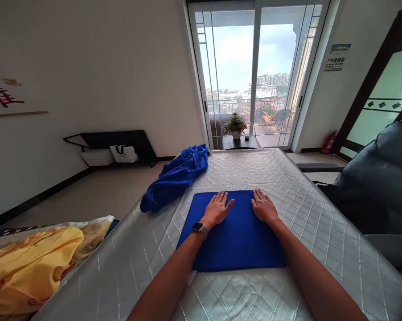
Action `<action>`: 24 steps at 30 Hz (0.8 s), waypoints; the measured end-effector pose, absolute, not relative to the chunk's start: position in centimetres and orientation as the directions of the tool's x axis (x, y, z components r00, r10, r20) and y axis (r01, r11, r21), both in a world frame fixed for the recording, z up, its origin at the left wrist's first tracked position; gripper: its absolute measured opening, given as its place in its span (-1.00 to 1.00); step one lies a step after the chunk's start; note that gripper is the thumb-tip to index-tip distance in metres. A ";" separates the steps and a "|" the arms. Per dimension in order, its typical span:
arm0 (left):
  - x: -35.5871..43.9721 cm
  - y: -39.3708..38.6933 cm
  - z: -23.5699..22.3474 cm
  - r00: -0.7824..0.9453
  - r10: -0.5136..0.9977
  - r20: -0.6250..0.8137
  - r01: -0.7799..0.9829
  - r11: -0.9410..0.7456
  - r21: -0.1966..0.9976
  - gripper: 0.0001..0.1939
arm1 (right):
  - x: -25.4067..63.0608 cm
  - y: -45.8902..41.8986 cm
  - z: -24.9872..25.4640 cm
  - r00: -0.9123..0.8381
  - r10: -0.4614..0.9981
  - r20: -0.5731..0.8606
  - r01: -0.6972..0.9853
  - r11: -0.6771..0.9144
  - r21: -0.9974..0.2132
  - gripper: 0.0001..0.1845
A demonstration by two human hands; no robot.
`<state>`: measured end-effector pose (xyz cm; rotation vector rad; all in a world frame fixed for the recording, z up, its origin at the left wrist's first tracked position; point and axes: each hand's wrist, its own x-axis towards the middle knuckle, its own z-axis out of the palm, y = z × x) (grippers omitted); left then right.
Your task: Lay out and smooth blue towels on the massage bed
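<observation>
My left hand [217,208] and my right hand [264,207] lie flat, palms down, on the far part of a folded blue cloth [237,243]. Neither hand grips it. The folded cloth rests on a silver quilted mattress [324,240]. A smartwatch [198,228] sits on my left wrist. A crumpled blue cloth [176,176] lies to the left of my left hand, across the mattress edge, apart from both hands.
A heap of yellow fabric [30,267] lies at the lower left. A dark grey padded chair [378,178] stands close to the right side. Beyond the mattress are a small table with potted flowers [236,125] and a glass sliding door [227,76].
</observation>
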<state>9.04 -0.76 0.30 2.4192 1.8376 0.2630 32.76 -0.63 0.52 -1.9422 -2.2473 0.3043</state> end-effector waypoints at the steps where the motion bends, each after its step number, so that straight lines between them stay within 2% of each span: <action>1: 7.6 -0.7 0.2 0.241 0.967 0.081 0.953 -0.252 0.171 -0.18 | 32.8 -0.7 0.5 -0.145 0.989 -0.018 0.957 0.136 -0.255 -0.28; 8: 1.4 -1.0 -0.4 0.134 0.984 0.120 0.978 -0.151 0.143 -0.15 | 32.8 -0.6 0.3 -0.142 0.990 -0.013 0.960 0.135 -0.247 -0.29; 24: 1.8 -1.5 -0.2 0.132 0.983 0.129 0.975 -0.152 0.164 -0.14 | 33.0 -0.2 -0.3 -0.145 0.989 -0.013 0.971 0.140 -0.193 -0.29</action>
